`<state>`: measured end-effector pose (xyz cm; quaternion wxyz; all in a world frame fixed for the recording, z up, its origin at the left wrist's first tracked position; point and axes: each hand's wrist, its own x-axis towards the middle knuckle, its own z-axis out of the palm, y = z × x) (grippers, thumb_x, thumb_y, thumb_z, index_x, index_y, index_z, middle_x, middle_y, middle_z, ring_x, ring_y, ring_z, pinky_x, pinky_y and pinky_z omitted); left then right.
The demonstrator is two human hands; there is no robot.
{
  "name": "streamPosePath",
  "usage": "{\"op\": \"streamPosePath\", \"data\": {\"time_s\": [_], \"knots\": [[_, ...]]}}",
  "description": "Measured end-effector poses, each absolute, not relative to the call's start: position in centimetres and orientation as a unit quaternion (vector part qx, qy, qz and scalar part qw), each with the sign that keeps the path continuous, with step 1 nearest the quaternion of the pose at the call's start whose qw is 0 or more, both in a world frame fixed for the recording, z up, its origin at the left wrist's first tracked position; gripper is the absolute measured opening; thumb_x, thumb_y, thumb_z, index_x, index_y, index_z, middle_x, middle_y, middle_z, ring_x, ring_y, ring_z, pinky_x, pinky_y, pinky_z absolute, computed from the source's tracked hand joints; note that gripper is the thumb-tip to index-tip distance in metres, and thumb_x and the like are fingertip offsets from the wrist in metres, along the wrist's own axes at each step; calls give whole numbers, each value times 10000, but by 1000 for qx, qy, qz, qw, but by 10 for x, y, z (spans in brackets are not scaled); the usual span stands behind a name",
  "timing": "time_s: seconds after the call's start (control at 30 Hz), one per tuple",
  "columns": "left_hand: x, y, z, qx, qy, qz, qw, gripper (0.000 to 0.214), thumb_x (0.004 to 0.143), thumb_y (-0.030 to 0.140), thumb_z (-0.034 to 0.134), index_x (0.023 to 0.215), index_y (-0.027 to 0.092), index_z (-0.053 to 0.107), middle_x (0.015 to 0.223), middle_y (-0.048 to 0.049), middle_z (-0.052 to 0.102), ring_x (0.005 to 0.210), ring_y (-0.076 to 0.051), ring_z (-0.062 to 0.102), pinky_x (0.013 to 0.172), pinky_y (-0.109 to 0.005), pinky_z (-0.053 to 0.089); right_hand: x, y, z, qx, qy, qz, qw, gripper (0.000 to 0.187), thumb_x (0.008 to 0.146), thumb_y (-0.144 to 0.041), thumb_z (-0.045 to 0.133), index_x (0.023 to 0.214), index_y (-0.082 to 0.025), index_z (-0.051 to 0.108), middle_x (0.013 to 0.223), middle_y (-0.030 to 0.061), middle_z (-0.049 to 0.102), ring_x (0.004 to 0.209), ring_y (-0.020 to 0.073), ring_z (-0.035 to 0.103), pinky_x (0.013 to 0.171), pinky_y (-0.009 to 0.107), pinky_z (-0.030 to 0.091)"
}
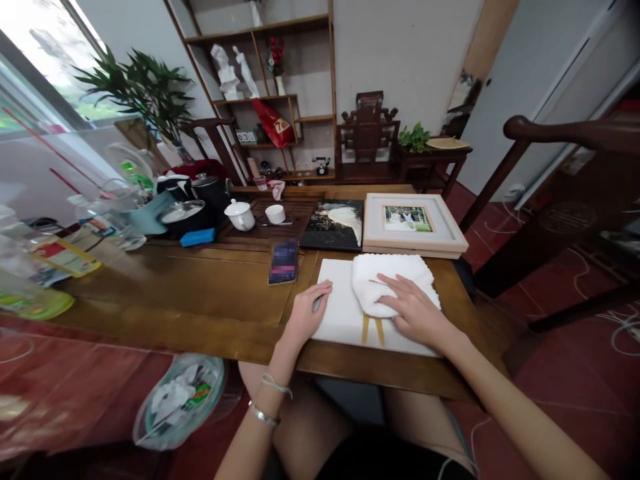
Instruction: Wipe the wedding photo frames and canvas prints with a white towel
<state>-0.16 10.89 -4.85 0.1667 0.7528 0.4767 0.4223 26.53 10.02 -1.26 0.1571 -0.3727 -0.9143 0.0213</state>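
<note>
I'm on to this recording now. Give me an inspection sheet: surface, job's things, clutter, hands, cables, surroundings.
Surface: wooden table, brown.
Job's things: white cloth lying on a white board; two gold stripes show below the cloth.
Clutter: phone, blue block, lidded cup, bottles at left; photo frame and dark photo just beyond the board.
Hands: left hand rests at the board's left edge; right hand lies spread on the cloth.
Cables: white cables on the red floor at right.
Surroundings: shelf, plant, dark chair, filled bin below the table's near edge.
</note>
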Motion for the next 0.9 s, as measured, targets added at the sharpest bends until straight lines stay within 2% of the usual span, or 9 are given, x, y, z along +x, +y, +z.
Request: {"op": "streamPosePath", "data": {"time_s": [0.2,0.3,0.47,0.53,0.6,0.73,0.9], "knots": [[-1,107,-48,752,481,418,169,222,874,165,516,974,166,714,1095,-97,722,1089,-219,659,987,-413,511,283,109,-9,-418,-896,20,147,567,651,-10,447,1169,-165,620,1406,168,476,1319,279,405,1082,511,302],[0,106,-46,753,478,420,170,216,869,167,524,964,169,718,1084,-91,727,1090,-218,658,990,-406,508,284,108,-7,-437,-889,8,134,550,670,-2,440,1173,-135,615,1355,193,522,1329,303,388,1074,523,303],[1,105,-46,757,479,417,157,219,873,168,520,971,164,716,1106,-97,719,1088,-215,660,990,-406,505,269,58,-5,-393,-915,8,91,556,656,2,448,1154,-170,627,1431,141,456,1362,355,312,1054,580,301],[1,106,-47,759,480,411,155,223,874,164,516,973,161,715,1113,-101,715,1091,-215,658,991,-401,505,269,38,-5,-370,-925,18,87,554,644,-7,452,1136,-188,632,1462,118,420,1372,348,293,1054,573,303],[1,107,-48,762,479,408,155,226,877,162,511,979,154,713,1122,-109,711,1098,-219,654,995,-403,502,277,33,-5,-363,-927,32,89,559,629,-17,450,1122,-203,635,1452,118,434,1352,320,342,1042,544,331],[0,108,-50,763,474,410,158,225,878,162,507,977,147,709,1120,-119,710,1101,-229,652,994,-417,502,298,75,-7,-403,-910,26,97,551,620,-35,446,1116,-183,638,1406,173,475,1267,309,460,1007,526,365],[0,108,-52,760,475,417,156,225,873,149,504,967,157,709,1102,-108,718,1093,-224,657,989,-410,506,302,127,-7,-427,-898,1,103,544,665,-36,423,1171,-120,607,1381,217,484,1241,331,475,998,520,364]]}}
